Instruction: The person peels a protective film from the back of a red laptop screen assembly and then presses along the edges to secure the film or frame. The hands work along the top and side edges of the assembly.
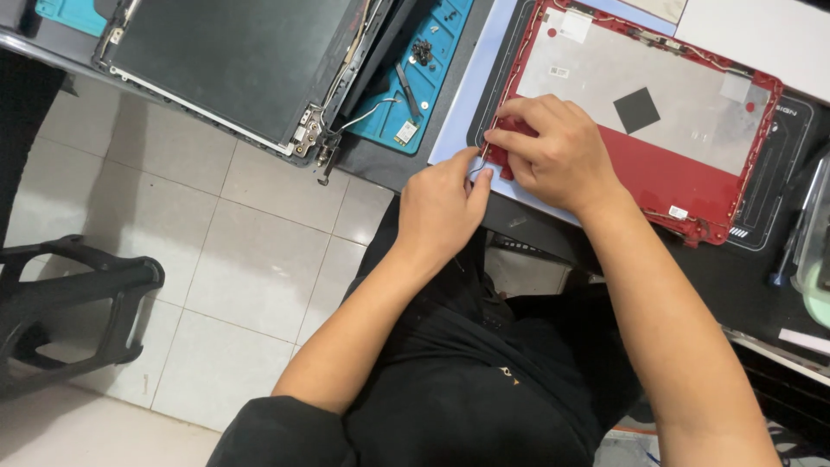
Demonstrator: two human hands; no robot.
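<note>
Head cam, looking straight down: a red laptop lid shell (692, 186) lies inside-up on a pale blue mat (484, 86) at the near edge of the dark worktop (380, 164). The right hand (553, 156) is curled over the shell's near-left corner, fingers pressed down on the rim. The left hand (441, 207) sits just beside it, thumb and finger pinched at that same corner; what's between them is too small to tell. Further left, a bare screen panel (225, 60) hangs over the worktop edge above the tiled floor (216, 251), beside a teal screw tray (428, 69). Plenty of open floor on that side.
</note>
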